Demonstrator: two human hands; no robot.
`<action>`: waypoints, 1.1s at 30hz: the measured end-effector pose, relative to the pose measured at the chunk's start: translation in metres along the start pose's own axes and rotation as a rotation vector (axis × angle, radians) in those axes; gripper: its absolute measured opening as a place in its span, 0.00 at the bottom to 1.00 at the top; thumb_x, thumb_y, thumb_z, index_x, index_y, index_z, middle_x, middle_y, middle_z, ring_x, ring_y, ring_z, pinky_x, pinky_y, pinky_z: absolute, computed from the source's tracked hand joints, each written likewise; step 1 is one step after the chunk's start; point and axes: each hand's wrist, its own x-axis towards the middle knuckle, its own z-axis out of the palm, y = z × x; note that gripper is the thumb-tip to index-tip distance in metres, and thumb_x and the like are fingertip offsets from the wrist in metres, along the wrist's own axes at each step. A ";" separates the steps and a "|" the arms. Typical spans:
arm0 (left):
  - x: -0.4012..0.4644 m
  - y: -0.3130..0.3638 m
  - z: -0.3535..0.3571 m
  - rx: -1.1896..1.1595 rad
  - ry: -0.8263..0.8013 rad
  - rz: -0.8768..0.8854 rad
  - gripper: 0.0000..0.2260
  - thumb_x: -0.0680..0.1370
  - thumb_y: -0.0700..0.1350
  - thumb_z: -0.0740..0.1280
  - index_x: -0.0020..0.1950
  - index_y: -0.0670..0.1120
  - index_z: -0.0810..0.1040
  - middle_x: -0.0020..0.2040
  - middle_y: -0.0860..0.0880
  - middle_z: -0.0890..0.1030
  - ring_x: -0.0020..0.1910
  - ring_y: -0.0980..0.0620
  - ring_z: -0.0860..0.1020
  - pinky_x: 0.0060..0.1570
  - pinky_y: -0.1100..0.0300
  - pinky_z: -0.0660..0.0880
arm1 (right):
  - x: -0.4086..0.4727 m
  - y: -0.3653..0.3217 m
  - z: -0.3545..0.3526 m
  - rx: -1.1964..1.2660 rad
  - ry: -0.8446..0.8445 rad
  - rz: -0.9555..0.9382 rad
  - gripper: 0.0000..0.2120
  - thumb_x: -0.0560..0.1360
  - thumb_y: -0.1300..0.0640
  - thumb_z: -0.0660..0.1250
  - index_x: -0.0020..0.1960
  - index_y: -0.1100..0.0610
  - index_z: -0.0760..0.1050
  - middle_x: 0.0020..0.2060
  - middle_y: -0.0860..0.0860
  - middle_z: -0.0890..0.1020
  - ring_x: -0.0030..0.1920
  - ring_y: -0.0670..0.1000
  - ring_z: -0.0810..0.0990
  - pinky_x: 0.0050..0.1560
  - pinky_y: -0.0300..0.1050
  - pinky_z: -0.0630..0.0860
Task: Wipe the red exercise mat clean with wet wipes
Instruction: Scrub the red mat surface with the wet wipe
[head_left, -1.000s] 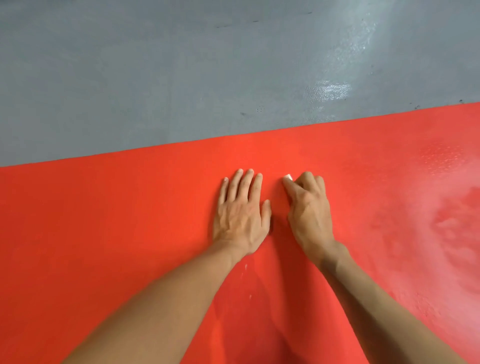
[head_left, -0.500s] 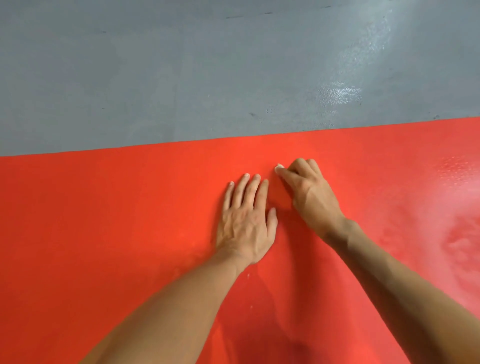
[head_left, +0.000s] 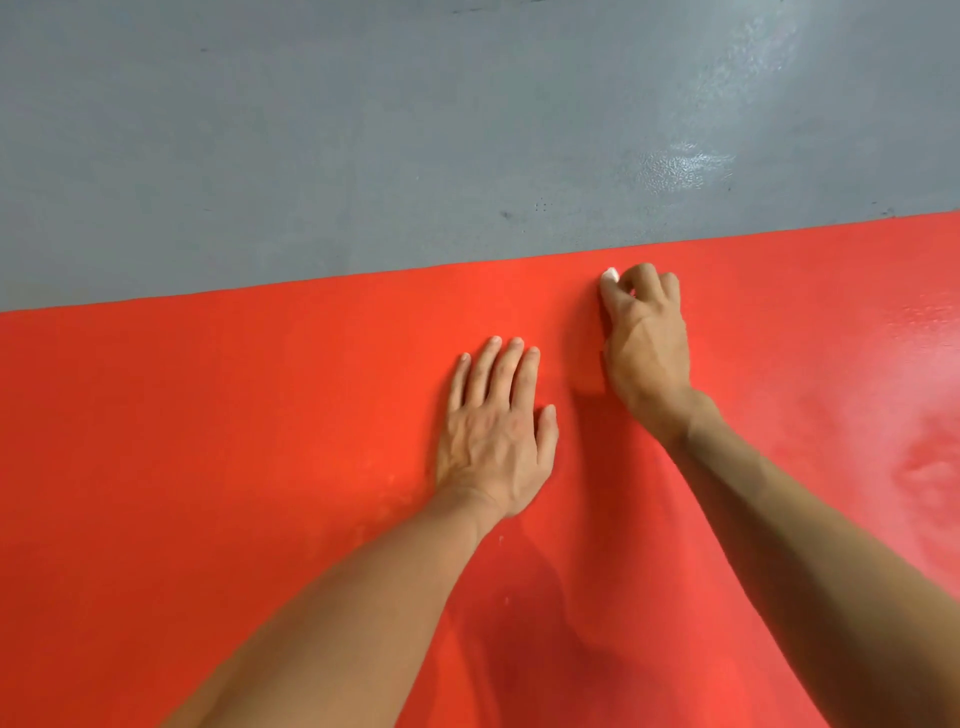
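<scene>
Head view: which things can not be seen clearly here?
- Wet wipe: only a white tip shows; the right hand curls over the rest.
- Red mat: cut off by the left, right and bottom edges.
- Left hand: its flat palm hides the mat beneath.

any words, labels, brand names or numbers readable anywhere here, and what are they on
None: no text, label, brand or number shows anywhere.
The red mat is plain.
The grey floor bears only glare and small dark specks.
The white wipe, bunched under the right hand, shows no print.
The left hand lies flat on the mat.
</scene>
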 end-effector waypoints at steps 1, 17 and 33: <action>0.000 0.000 0.000 -0.001 -0.001 0.004 0.29 0.82 0.56 0.55 0.81 0.45 0.66 0.81 0.46 0.66 0.83 0.46 0.58 0.81 0.42 0.55 | -0.003 -0.014 0.005 0.034 -0.042 -0.106 0.22 0.79 0.60 0.51 0.67 0.64 0.75 0.53 0.58 0.75 0.50 0.60 0.70 0.50 0.50 0.69; 0.002 0.000 -0.002 0.028 0.024 0.000 0.29 0.81 0.56 0.57 0.80 0.44 0.69 0.79 0.45 0.69 0.82 0.46 0.59 0.80 0.42 0.57 | 0.004 -0.030 0.023 0.037 -0.111 -0.462 0.16 0.80 0.59 0.59 0.62 0.64 0.78 0.49 0.56 0.78 0.47 0.59 0.73 0.47 0.52 0.73; 0.000 0.001 -0.003 0.018 0.032 0.012 0.29 0.81 0.56 0.56 0.80 0.45 0.68 0.80 0.45 0.69 0.82 0.44 0.61 0.80 0.41 0.56 | -0.079 0.045 -0.042 -0.057 -0.088 0.034 0.22 0.80 0.61 0.55 0.71 0.59 0.75 0.51 0.55 0.77 0.50 0.60 0.72 0.45 0.55 0.77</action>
